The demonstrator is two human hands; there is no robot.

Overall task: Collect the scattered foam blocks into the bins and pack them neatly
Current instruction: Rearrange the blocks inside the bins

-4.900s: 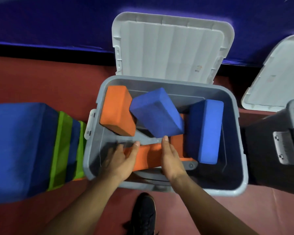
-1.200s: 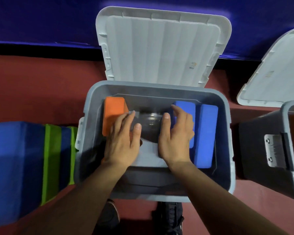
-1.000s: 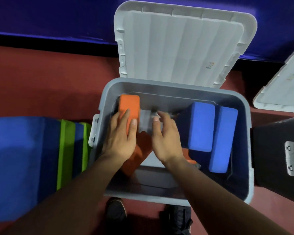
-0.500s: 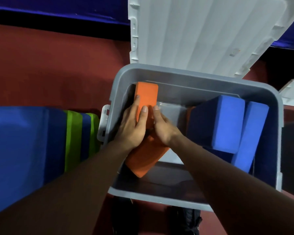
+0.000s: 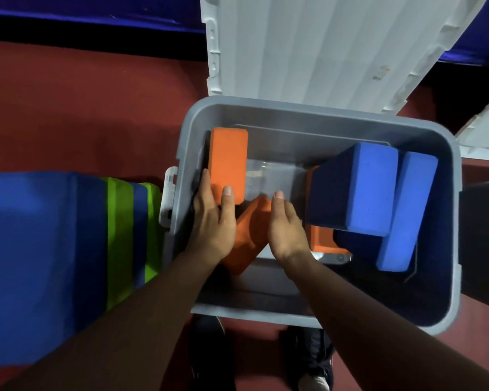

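Fingers of left hand (image 5: pixel 212 221) pinch upright orange block (image 5: pixel 228 162); tilted orange block (image 5: pixel 247 238) lies between it and right hand (image 5: pixel 287 227), grip unclear.

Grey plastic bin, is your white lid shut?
No, the white ribbed plastic lid stands tipped up behind the grey plastic bin, so its inside is in plain sight.

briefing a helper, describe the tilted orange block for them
Look in the open grey bin, towards its left wall. Between the left hand and right hand sits the tilted orange block, unlike the upright orange block behind it.
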